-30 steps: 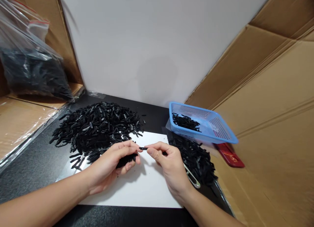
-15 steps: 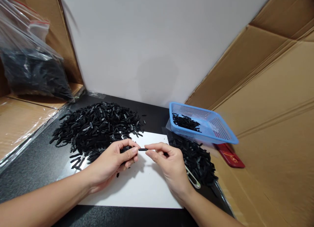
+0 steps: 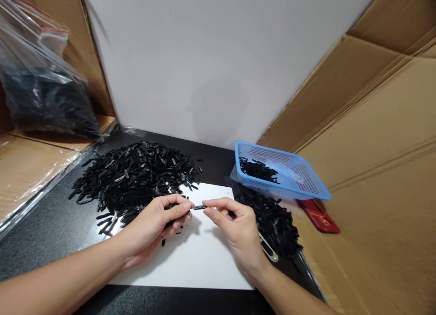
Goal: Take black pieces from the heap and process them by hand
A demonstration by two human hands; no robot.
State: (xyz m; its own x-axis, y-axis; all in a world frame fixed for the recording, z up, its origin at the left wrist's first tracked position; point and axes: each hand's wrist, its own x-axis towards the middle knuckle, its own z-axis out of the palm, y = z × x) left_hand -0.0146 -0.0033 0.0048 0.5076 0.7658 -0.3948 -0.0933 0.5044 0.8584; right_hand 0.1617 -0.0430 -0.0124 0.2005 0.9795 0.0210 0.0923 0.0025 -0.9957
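Centrally, left hand and right hand fingers pinched shut on small black strip, no legible writing.

The small black strip between the two hands is too small to make out — its ends vanish under the fingertips, so its shape cannot be told. The left hand curls over a clutch of black pieces, mostly hidden in the palm. The right hand covers part of a metal clip, and its wrist hides the white sheet's corner. The blue basket overlaps a red object with gold print too small to read. The plastic bag is cut off by the left edge — its dark contents blur together.
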